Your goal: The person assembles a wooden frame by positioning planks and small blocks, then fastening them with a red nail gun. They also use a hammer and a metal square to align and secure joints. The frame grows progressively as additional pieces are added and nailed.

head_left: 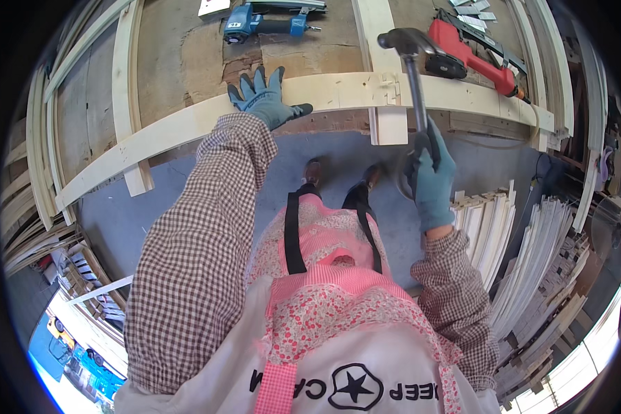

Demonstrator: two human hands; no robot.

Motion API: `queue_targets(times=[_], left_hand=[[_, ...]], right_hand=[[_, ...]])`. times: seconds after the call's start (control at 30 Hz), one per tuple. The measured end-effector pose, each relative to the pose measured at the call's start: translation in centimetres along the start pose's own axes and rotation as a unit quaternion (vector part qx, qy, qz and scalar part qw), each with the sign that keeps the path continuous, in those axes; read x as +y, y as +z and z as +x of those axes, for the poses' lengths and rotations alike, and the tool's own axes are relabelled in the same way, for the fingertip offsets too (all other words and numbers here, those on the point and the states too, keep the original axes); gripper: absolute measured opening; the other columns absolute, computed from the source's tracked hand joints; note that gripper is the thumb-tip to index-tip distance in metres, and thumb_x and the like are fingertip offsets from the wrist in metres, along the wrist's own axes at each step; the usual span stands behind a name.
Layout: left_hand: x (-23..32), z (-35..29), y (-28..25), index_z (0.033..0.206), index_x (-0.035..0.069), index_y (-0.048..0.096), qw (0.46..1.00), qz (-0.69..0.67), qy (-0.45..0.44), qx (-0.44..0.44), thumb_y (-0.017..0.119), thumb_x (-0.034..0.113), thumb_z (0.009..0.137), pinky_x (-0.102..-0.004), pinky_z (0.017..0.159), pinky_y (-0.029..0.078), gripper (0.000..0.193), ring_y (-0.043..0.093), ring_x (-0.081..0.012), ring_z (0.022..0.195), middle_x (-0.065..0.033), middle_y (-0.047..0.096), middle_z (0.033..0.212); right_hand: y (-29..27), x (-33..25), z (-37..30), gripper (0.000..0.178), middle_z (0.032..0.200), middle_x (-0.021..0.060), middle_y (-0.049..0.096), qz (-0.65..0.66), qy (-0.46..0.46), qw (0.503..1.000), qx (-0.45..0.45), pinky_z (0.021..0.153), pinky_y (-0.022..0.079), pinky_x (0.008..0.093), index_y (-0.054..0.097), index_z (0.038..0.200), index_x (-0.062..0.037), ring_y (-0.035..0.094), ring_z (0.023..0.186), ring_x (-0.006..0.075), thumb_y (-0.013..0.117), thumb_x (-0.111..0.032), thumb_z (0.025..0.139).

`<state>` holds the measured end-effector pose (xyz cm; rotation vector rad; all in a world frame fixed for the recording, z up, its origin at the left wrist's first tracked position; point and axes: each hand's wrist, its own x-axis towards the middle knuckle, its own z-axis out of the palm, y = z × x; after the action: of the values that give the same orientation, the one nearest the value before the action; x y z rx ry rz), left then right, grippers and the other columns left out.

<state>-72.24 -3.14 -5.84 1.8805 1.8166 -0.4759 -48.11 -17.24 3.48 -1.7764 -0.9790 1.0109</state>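
My left hand [265,102], in a blue-grey glove with dark fingertips, lies spread on a long pale wooden board [324,91] along the near side of the workbench. My right hand [432,176], gloved alike, is closed round the handle of a claw hammer [415,79]. The hammer is raised with its metal head away from me, over the right part of the board. Below the head, a crosspiece [389,125] passes under the board, and the wood is splintered or marked at that joint [390,88]. Whether the hammer touches the wood I cannot tell.
A blue nail gun [259,25] lies on the worn bench top [179,62] beyond my left hand. A red nail gun [472,58] with a hose rests at the right. Metal strips [476,10] lie behind it. Stacked wood strips [538,255] stand at the right.
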Motion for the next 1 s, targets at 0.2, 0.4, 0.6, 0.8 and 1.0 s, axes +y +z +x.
queue_targets(times=[0.2, 0.4, 0.6, 0.8, 1.0], left_hand=[[0.6, 0.2, -0.4, 0.146, 0.027, 0.015, 1.000, 0.004, 0.011, -0.004, 0.058, 0.079, 0.057, -0.0594, 0.106, -0.008, 0.112, -0.003, -0.0388, 0.139, -0.0133, 0.005, 0.153], [0.2, -0.2, -0.7, 0.146, 0.026, 0.014, 0.999, -0.007, -0.011, -0.035, 0.061, 0.074, 0.060, -0.0579, 0.107, -0.009, 0.109, -0.004, -0.0371, 0.140, -0.0119, 0.005, 0.153], [0.6, -0.1, -1.2, 0.145, 0.024, 0.017, 1.000, -0.016, -0.002, -0.022, 0.062, 0.072, 0.060, -0.0588, 0.107, -0.010, 0.108, -0.004, -0.0376, 0.139, -0.0114, 0.007, 0.153], [0.4, 0.1, -0.4, 0.144, 0.026, 0.021, 1.000, -0.017, -0.016, -0.009, 0.064, 0.071, 0.059, -0.0606, 0.106, -0.007, 0.105, -0.002, -0.0403, 0.139, -0.0138, 0.010, 0.152], [0.9, 0.0, -1.0, 0.142, 0.027, 0.027, 0.999, -0.035, -0.024, -0.016, 0.066, 0.069, 0.057, -0.0608, 0.106, -0.008, 0.102, 0.000, -0.0403, 0.139, -0.0127, 0.012, 0.152]], right_hand=[[0.4, 8.9, 0.9, 0.049, 0.072, 0.0046, 0.053, -0.218, 0.034, 0.975, 0.004, 0.052, 0.041, 0.0229, 0.049, 0.132, -0.0110, 0.047, 0.057, 0.0051, 0.044, 0.002, 0.085], [1.6, 1.5, -1.5, 0.051, 0.071, 0.0069, 0.053, 0.027, 0.084, 0.995, -0.052, 0.052, 0.042, 0.0244, 0.049, 0.132, -0.0132, 0.046, 0.056, 0.0064, 0.046, 0.002, 0.083], [4.4, 5.3, 0.0, 0.050, 0.079, 0.0157, 0.063, -0.261, 0.004, 0.963, -0.064, 0.063, 0.048, 0.0357, 0.047, 0.133, -0.0230, 0.059, 0.061, 0.0251, 0.050, -0.011, 0.085], [2.7, 3.6, -3.9, 0.050, 0.085, 0.0157, 0.064, 0.062, 0.141, 0.984, -0.093, 0.065, 0.047, 0.0321, 0.046, 0.132, -0.0092, 0.061, 0.067, 0.0166, 0.048, -0.002, 0.083], [2.3, 5.4, -2.7, 0.046, 0.086, 0.0116, 0.064, -0.094, 0.131, 0.980, -0.118, 0.063, 0.047, 0.0294, 0.049, 0.129, -0.0063, 0.059, 0.068, 0.0149, 0.048, -0.002, 0.084]])
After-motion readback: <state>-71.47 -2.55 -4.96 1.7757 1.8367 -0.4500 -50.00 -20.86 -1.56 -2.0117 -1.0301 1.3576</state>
